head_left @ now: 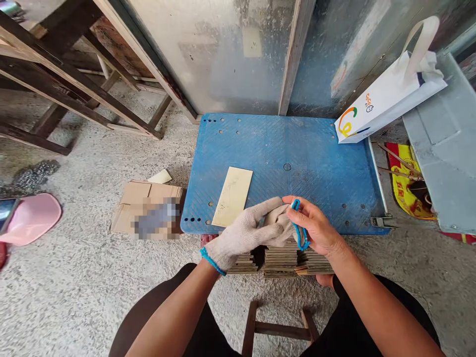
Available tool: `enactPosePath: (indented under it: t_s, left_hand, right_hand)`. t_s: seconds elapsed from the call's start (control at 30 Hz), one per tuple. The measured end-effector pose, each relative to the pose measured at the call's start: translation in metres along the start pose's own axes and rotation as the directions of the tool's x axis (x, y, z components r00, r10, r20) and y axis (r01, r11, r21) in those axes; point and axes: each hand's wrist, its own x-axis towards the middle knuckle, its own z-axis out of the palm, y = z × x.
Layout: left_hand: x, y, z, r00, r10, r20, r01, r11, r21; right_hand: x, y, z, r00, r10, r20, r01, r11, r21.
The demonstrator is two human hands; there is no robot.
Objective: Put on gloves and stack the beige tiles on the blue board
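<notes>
The person's left hand (243, 233) wears a knitted off-white work glove with a blue elastic cuff at the wrist. Its fingers are closed around the limp body of a second glove (279, 218) of the same coarse knit. The bare right hand (316, 225) pinches that second glove by its blue cuff (299, 233), thumb and fingers clamped on the stretchy hem. Held this way, the glove hangs bunched between the two hands, which are close together in front of the knees.

Directly under the hands sit stacks of thin wooden slats (282, 260), flat and evenly cut, piled in neat layers on the floor within easy reach. Just beyond them lies a blue platform trolley deck (297, 148), a ribbed plastic rectangle dotted with round holes. A pale, smooth rectangular board (233, 196) lies flat on it near its front edge.

The person appears to sit on a low wooden stool (277, 327), partly visible between the legs. To the left, a flattened cardboard box (137, 198) rests on the rough concrete floor (74, 287), with a pink cap (31, 218) further left. A white paper carrier bag (386, 96) leans at the deck's far right corner. Dark timber frames (74, 84) stand at the upper left.
</notes>
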Motion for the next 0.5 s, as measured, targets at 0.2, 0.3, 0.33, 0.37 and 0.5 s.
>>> enactPosePath:
  t_s: [0.2, 0.3, 0.33, 0.37, 0.5]
  left_hand:
    - [0.001, -0.002, -0.003, 0.999, -0.041, -0.001, 0.041, 0.981, -0.187]
    - [0.000, -0.001, -0.005, 0.996, -0.088, -0.022, 0.081, 0.974, -0.212]
    - [0.000, 0.000, -0.005, 0.995, -0.099, -0.028, 0.090, 0.969, -0.228]
    - [0.000, 0.001, -0.005, 0.994, -0.099, -0.037, 0.087, 0.966, -0.242]
    - [0.004, 0.005, -0.004, 0.994, -0.067, -0.081, 0.053, 0.984, -0.167]
  right_hand:
    - [0.001, -0.006, -0.008, 0.999, -0.020, 0.050, 0.017, 0.997, 0.071]
    - [0.000, -0.008, -0.016, 0.998, 0.007, 0.067, -0.007, 1.000, 0.007]
    - [0.000, -0.009, -0.018, 0.998, 0.013, 0.066, -0.012, 1.000, -0.016]
    - [0.000, -0.010, -0.020, 0.998, 0.012, 0.059, -0.009, 0.999, -0.038]
    - [0.003, -0.013, -0.026, 0.997, -0.073, -0.012, 0.071, 0.992, -0.100]
